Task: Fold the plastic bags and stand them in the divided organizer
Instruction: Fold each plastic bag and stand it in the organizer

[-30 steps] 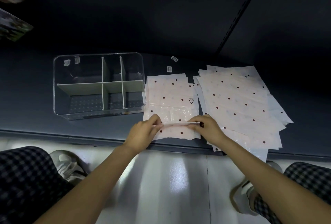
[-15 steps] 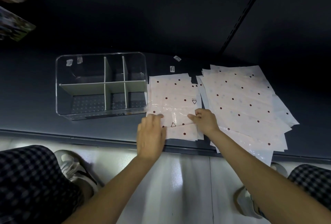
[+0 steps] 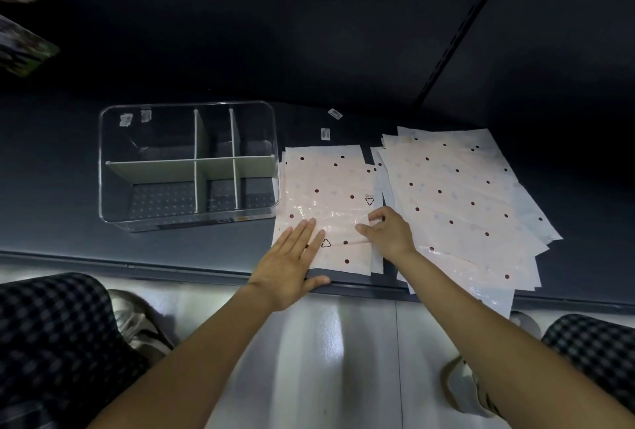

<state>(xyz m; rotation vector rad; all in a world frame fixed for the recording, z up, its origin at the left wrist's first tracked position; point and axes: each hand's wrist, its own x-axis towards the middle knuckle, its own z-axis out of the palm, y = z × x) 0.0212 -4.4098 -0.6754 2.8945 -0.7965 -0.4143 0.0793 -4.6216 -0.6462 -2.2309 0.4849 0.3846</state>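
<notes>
A pale pink dotted plastic bag (image 3: 326, 184) lies flat on the dark shelf, its near part folded up over its middle. My left hand (image 3: 292, 262) lies flat with straight fingers on the fold's left side. My right hand (image 3: 388, 231) presses the fold's right edge with curled fingers and thumb, which seem to pinch the bag's edge. The clear divided organizer (image 3: 103, 167) stands to the left of the bag, its compartments holding nothing. A spread pile of several more dotted bags (image 3: 460, 195) lies to the right.
Two small white labels (image 3: 335, 114) lie on the shelf behind the bag. The shelf's front edge (image 3: 137, 269) runs just below the hands. My checked trouser knees (image 3: 51, 332) and shoes sit on the pale floor below.
The near edge of the bag has been folded up further over its middle. My left hand let go of the edge and flattened on the fold; my right hand moved up with it.
</notes>
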